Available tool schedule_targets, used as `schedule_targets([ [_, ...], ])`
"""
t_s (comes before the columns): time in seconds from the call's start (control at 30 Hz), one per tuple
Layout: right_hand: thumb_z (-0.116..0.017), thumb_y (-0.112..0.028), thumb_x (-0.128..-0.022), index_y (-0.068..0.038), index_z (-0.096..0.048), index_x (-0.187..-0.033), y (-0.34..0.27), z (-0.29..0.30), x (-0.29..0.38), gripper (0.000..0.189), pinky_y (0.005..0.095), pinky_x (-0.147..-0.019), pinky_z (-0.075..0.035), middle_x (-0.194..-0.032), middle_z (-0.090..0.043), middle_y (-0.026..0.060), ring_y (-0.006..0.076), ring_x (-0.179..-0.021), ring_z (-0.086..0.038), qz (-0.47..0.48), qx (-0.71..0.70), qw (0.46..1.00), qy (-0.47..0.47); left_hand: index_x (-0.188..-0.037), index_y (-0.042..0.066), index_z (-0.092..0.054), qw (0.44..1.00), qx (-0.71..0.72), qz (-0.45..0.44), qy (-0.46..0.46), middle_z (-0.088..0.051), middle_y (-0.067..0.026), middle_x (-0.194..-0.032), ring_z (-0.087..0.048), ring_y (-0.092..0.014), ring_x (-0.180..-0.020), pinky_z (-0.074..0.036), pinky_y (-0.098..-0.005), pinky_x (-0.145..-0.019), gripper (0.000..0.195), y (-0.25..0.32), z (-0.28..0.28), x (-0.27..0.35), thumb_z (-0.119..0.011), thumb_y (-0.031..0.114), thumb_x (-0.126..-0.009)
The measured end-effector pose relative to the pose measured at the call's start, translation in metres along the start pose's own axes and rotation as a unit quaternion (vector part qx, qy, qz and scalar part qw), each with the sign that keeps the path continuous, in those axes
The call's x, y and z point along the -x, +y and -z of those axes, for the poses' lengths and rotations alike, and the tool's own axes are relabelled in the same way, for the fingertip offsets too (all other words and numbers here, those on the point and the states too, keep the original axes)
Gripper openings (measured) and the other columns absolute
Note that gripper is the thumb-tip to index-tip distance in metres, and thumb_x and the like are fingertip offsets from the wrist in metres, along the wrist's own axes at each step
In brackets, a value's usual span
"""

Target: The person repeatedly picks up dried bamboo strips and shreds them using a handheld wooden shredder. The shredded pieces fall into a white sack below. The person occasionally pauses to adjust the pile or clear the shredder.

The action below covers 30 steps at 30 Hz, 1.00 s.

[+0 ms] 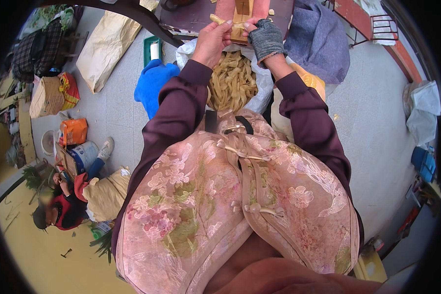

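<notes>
My bare left hand [214, 41] pinches a pale yellowish strip [217, 19], one end of which sticks out past the thumb. The strip seems to run across to my right hand [265, 38], whose thumb and finger close on its other side. A dark grey fingerless knit glove [266, 39] covers that hand. Just behind the strip stands a wooden block [239, 33] with an upright part, set between two pink surfaces. Below my hands, an open white plastic sack [263, 82] holds a heap of similar yellowish strips [233, 82].
A dark purple table [180, 18] with scraps on it stands ahead. A blue cloth [155, 82] lies left of the sack, beside a green tray [149, 53]. Grey-blue cloth [316, 44] hangs at right. Another person [64, 205] sits at far left near a bucket [83, 156].
</notes>
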State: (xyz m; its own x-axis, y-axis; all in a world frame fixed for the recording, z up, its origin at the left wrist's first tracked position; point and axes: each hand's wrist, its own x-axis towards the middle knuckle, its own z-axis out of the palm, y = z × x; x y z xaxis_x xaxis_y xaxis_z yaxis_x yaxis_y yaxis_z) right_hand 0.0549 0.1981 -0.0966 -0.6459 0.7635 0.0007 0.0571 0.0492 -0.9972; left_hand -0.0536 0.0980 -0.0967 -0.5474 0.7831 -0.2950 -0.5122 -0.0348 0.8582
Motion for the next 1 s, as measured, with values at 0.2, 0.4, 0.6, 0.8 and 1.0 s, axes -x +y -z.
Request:
schedule_targets([
  [0.2, -0.059, -0.007, -0.082, 0.002, -0.059, -0.084, 0.006, -0.003, -0.013, 0.01, 0.0228, -0.054, -0.05, -0.071, -0.061, 0.0052, 0.0132, -0.06, -0.063, 0.004, 0.003, 1.0, 0.012, -0.087, 0.004, -0.055, 0.997, -0.069, -0.019, 0.007, -0.055, 0.0007, -0.074, -0.047, -0.006, -0.063, -0.04, -0.0198, -0.057, 0.009, -0.001, 0.001, -0.015, -0.058, 0.013, -0.086],
  [0.4, -0.059, -0.009, -0.083, -0.001, -0.059, -0.086, 0.022, -0.005, -0.022, 0.009, 0.0235, -0.052, -0.048, -0.072, -0.061, 0.0051, 0.0124, -0.061, -0.062, 0.004, -0.052, 0.998, 0.022, -0.084, 0.002, -0.056, 0.996, -0.077, -0.041, 0.024, -0.055, 0.0007, -0.072, -0.047, -0.006, -0.061, -0.039, -0.0198, -0.054, 0.011, -0.005, -0.003, -0.019, -0.06, 0.012, -0.083],
  [0.6, -0.058, -0.015, -0.084, -0.006, -0.06, -0.086, 0.027, -0.009, -0.027, 0.01, 0.0236, -0.048, -0.044, -0.072, -0.061, 0.0025, 0.0097, -0.057, -0.06, -0.07, -0.076, 0.994, 0.021, -0.083, -0.001, -0.06, 0.988, -0.136, -0.067, 0.026, -0.058, -0.0008, -0.073, -0.05, -0.007, -0.062, -0.04, -0.0212, -0.056, 0.013, -0.012, 0.003, -0.026, -0.063, 0.012, -0.079],
  [0.8, -0.051, -0.013, -0.086, 0.0, -0.056, -0.083, 0.032, -0.011, -0.039, 0.014, 0.0271, -0.047, -0.049, -0.074, -0.061, 0.0081, 0.0179, -0.056, -0.061, -0.102, -0.013, 0.995, -0.019, -0.087, -0.002, -0.061, 0.939, -0.293, -0.164, 0.074, -0.063, -0.0064, -0.08, -0.055, -0.011, -0.067, -0.045, -0.025, -0.059, 0.016, -0.029, 0.014, -0.045, -0.064, 0.01, -0.078],
  [1.0, -0.054, -0.014, -0.085, -0.003, -0.057, -0.088, 0.051, 0.013, -0.034, 0.011, 0.0287, -0.042, -0.046, -0.073, -0.062, 0.0101, 0.0182, -0.054, -0.061, -0.086, -0.08, 0.99, 0.075, -0.087, 0.002, -0.059, 0.963, -0.243, -0.09, 0.076, -0.055, 0.001, -0.071, -0.049, -0.006, -0.06, -0.041, -0.0205, -0.052, 0.013, -0.03, 0.026, -0.028, -0.058, 0.015, -0.085],
])
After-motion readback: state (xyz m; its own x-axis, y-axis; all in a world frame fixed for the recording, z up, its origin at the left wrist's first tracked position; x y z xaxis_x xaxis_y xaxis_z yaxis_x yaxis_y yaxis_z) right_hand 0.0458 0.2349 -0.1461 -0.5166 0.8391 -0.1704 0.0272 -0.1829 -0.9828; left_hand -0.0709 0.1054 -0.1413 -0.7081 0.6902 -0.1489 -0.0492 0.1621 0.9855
